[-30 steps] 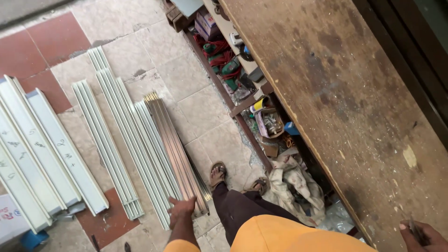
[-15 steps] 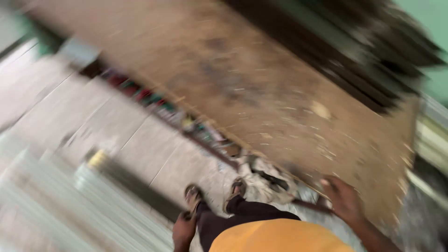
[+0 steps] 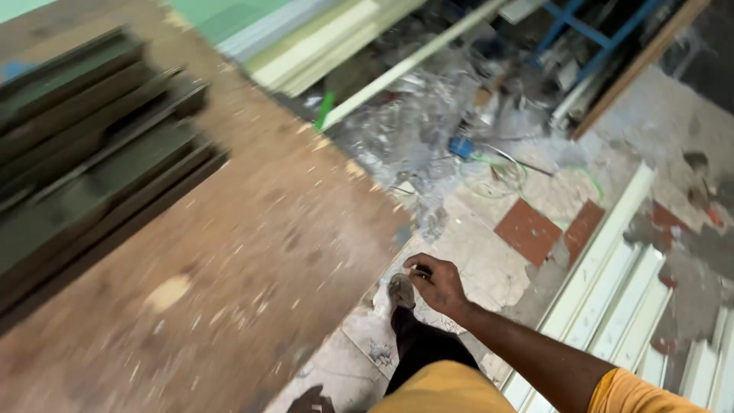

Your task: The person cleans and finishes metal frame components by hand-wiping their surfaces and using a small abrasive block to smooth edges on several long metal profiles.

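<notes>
The right hand (image 3: 433, 281) hangs just off the corner of the rough, scuffed wooden desk (image 3: 229, 260), fingers (image 3: 419, 269) curled together, pinching something small and dark that blur hides. Right of the desk, long white ribbed profiles (image 3: 612, 298) lie on cracked floor tiles (image 3: 489, 268).

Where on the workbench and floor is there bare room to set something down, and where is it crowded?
The brown workbench top is bare between the stack of dark profiles and its near edge. The pale floor beside the right hand is free up to the red tiles. Crowded: the plastic and wire clutter beyond, and the white profiles at right.
</notes>
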